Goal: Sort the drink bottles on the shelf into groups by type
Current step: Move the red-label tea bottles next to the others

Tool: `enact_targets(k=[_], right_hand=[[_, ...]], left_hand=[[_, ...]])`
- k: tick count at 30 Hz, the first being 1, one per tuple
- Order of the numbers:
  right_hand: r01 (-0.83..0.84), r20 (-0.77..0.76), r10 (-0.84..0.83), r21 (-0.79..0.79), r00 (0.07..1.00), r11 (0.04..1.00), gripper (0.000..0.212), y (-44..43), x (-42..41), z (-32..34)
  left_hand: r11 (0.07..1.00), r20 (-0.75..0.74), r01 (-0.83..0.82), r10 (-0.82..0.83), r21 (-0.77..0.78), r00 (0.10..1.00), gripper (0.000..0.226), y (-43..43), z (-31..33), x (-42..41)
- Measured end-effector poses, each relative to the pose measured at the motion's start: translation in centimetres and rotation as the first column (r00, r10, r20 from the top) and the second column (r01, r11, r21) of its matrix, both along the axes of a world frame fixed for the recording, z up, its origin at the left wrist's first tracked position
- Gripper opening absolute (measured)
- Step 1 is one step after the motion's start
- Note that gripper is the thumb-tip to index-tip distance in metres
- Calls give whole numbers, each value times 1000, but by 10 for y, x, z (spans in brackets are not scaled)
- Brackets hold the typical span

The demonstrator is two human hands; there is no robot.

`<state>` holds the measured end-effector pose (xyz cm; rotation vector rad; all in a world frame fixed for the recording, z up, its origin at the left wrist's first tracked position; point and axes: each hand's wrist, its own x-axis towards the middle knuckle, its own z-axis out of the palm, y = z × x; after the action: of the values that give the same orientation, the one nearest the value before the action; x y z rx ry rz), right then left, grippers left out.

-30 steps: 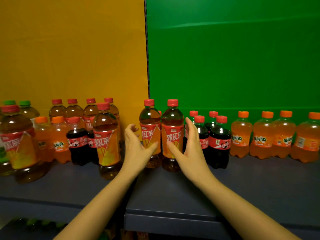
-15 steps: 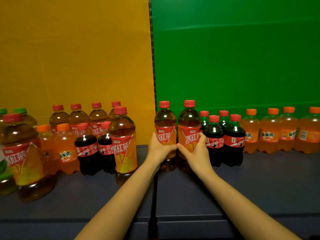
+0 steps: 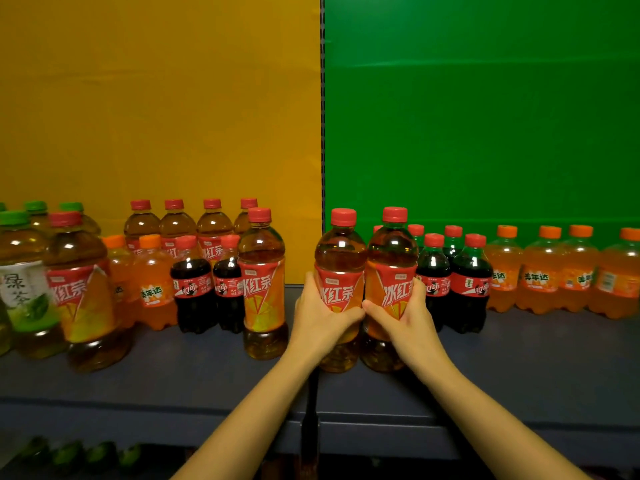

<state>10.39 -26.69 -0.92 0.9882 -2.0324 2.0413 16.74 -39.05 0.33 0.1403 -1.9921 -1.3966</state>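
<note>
Head view: two upright red-capped tea bottles, amber, red-orange labels, touch at shelf (image 3: 519, 368) centre. Left hand (image 3: 320, 315) fingers wrap one (image 3: 339, 258); right hand (image 3: 407, 318) fingers wrap its 3 o'clock neighbour (image 3: 393, 251).

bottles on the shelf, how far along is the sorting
Partly done. On the green side, the orange sodas stand in a row with the colas grouped beside them. In hand: the left hand and right hand each grip an iced tea bottle, left one, right one. Left to do: the yellow side is mixed, with green tea, iced teas, orange sodas and colas together.
</note>
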Motion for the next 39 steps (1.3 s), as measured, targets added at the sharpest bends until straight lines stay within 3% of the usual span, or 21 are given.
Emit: enact_targets(k=[3,10,18,23,29,35,39], right_hand=[[-89,28,90,-43,996,995,54,2,6,5],[-115,-36,114,-37,993,993,57,-19,13,18],[-148,-42,147,-10,988,989,53,-64,15,29],[-139,-33,140,20,990,990,55,-94,12,25],[-141,48,139,33,989,990,61,-115,4,15],[-160,46,157,77,986,984,67,-128,0,3],[-184,53,181,73,982,980,67,-128,2,3]], left_hand=[[998,-47,-35,33,-44,998,64,7,6,21],[992,-159,-128,124,-13,979,69,-4,37,77],[967,-94,-253,253,4,963,76,-65,31,115],[974,-40,-225,225,-15,974,66,-89,11,114],[993,-20,-112,111,-36,994,70,-102,-4,104],[999,-49,-48,48,8,998,63,-111,-14,94],[997,-90,-77,79,23,993,71,-109,-18,89]])
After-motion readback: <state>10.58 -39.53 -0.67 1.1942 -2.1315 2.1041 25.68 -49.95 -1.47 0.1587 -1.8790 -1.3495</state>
